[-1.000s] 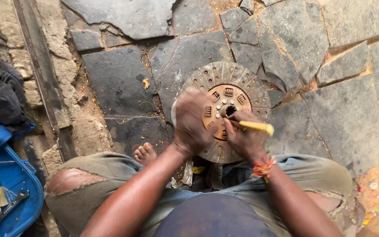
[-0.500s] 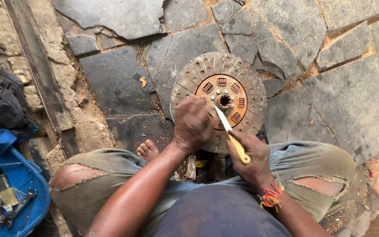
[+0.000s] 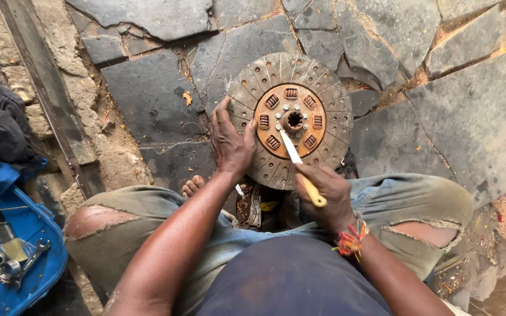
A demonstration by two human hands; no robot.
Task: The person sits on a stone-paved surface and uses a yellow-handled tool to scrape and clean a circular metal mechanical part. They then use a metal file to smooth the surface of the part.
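The clutch disc (image 3: 291, 120) lies flat on the stone floor (image 3: 147, 93) just ahead of the person's knees, its rusty centre plate with springs and rivets facing up. The left hand (image 3: 229, 140) rests spread on the disc's near-left edge, fingers open and flat, pinning it. The right hand (image 3: 326, 193), nearer the body than the disc, is closed around the yellow handle of a screwdriver (image 3: 300, 167) whose blade tip sits on the centre plate just below the hub hole. By the look of it, the prying or scraping at the hub is under way; nothing has come loose from the disc. Compared with half a second ago, the blade tip has slid slightly off the hub toward the person. Left of the disc, well apart, a blue tray (image 3: 24, 257) holds wrenches.
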